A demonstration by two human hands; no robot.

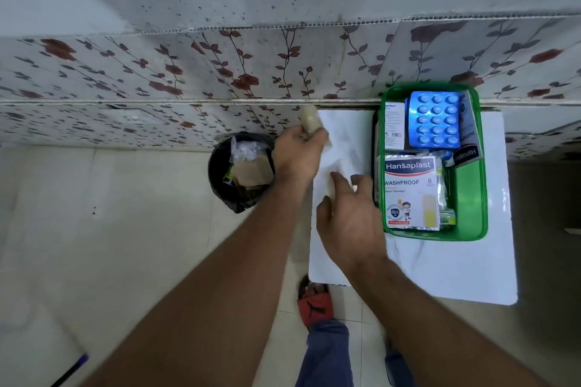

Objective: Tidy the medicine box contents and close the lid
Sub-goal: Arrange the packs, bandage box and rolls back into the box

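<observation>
A green medicine box (468, 198) stands open on a white table (456, 267), with no lid in view. Inside lie a blue blister pack (435, 119), a Hansaplast plaster packet (410, 192), a small white carton (394, 126) and other packets. My left hand (298, 151) is shut on a blurred beige roll (311, 121) at the table's left edge, beside the bin. My right hand (352, 220) hovers over the table just left of the box, fingers apart and holding nothing.
A black waste bin (240, 171) holding paper and wrappers stands on the tiled floor left of the table. A floral-tiled wall (188, 72) runs behind. My foot in a red sandal (316, 303) is below the table edge.
</observation>
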